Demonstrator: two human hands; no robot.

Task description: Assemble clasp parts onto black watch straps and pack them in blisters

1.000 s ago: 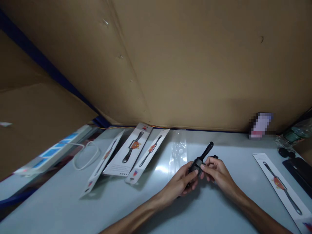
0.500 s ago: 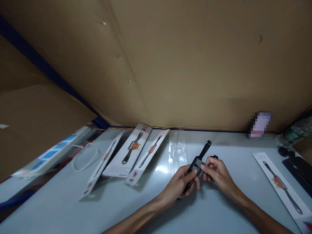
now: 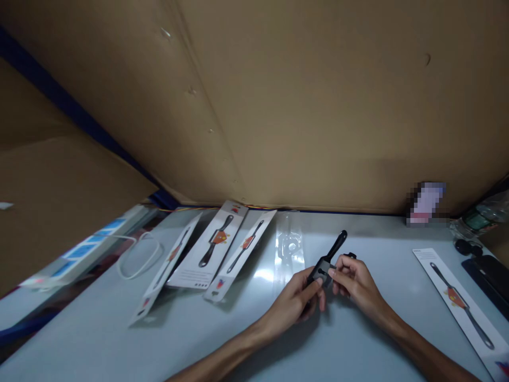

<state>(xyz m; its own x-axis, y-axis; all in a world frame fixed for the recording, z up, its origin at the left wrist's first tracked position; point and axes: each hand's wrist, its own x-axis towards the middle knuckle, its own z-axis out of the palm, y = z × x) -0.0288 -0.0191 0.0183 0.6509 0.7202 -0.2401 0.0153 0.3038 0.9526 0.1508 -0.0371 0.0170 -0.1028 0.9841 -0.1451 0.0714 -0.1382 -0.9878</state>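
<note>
My left hand (image 3: 296, 300) and my right hand (image 3: 356, 284) meet over the pale table (image 3: 99, 339), both closed on a small black tool with a handle (image 3: 332, 254) that points up and away from me. The left fingers wrap its lower body. The right fingertips pinch a part at its middle, and a small dark piece shows just behind the right hand. What sits under the fingers is hidden.
Three white printed cards (image 3: 212, 249) lie fanned at the left, a clear plastic sleeve (image 3: 289, 249) beside them. Another card (image 3: 457, 297) lies at the right, next to dark items (image 3: 487, 270). A power strip (image 3: 83, 252) and white cable (image 3: 137, 257) lie far left. Cardboard walls rise behind.
The hands and the black tool have shifted only slightly; the grip is unchanged.
</note>
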